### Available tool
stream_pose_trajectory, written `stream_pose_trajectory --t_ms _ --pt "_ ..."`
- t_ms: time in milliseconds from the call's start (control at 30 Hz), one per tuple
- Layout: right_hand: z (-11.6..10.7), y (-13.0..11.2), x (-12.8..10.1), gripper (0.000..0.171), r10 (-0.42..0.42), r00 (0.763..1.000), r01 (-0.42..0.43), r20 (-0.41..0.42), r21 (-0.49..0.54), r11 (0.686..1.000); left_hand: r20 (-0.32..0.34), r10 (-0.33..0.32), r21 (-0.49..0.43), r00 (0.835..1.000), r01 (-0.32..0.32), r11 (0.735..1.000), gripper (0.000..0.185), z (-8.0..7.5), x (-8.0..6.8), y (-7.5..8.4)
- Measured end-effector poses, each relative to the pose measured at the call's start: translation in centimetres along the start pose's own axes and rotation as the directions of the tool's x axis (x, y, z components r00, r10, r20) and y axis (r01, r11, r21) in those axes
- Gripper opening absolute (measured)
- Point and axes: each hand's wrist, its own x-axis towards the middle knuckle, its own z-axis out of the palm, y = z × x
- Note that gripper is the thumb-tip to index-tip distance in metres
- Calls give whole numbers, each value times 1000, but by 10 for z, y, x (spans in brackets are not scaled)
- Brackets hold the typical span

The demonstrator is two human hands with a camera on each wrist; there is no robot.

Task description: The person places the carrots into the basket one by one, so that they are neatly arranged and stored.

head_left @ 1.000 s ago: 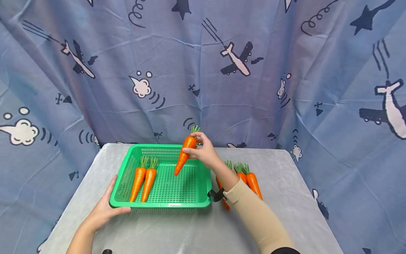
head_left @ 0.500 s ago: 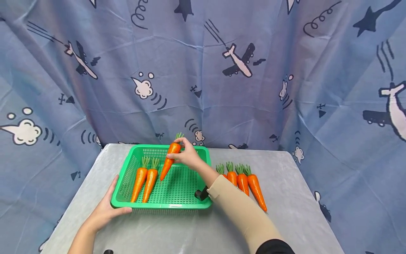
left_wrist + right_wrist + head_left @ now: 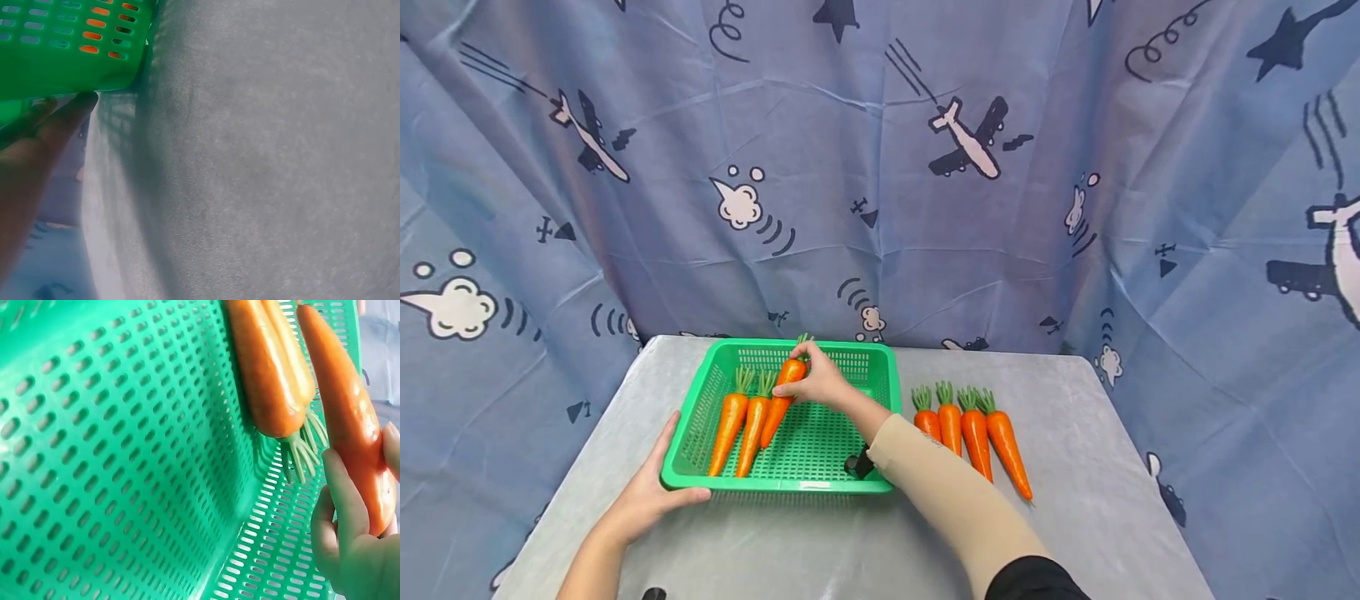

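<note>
An orange carrot (image 3: 779,393) (green tuft up at one o'clock) tilts inside the green basket (image 3: 880,392). It touches two carrots (image 3: 741,421) lying there.

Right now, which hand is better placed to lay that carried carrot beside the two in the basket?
Right hand: it already pinches the carrot over the green basket. The left hand grips the basket's near corner.

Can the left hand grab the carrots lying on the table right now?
Probably not. The left hand holds the basket's near left corner, and the four carrots lie on the table past the basket's right side. The basket and the right arm are in between.
</note>
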Motion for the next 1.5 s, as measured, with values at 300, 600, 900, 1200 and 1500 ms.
stream_pose_trajectory --t_ms 300,600,900,1200,1500 --pt "7 -1 -4 58 24 998 -20 51 -75 997 1 -9 21 1000 9 1000 126 -1 3 4" --pt "15 14 1 58 76 996 -64 56 -187 980 -5 6 11 1000 -6 1000 126 0 3 0" --pt "23 21 2 58 142 984 -106 111 -286 952 -13 15 21 1000 -15 1000 126 -4 1 2" --pt "20 22 1 60 188 969 -100 160 -441 892 -16 27 15 1000 -26 1000 127 -2 1 -1" --pt "14 21 4 69 219 962 -116 165 -478 871 -9 5 2 1000 -5 1000 126 0 1 -2"
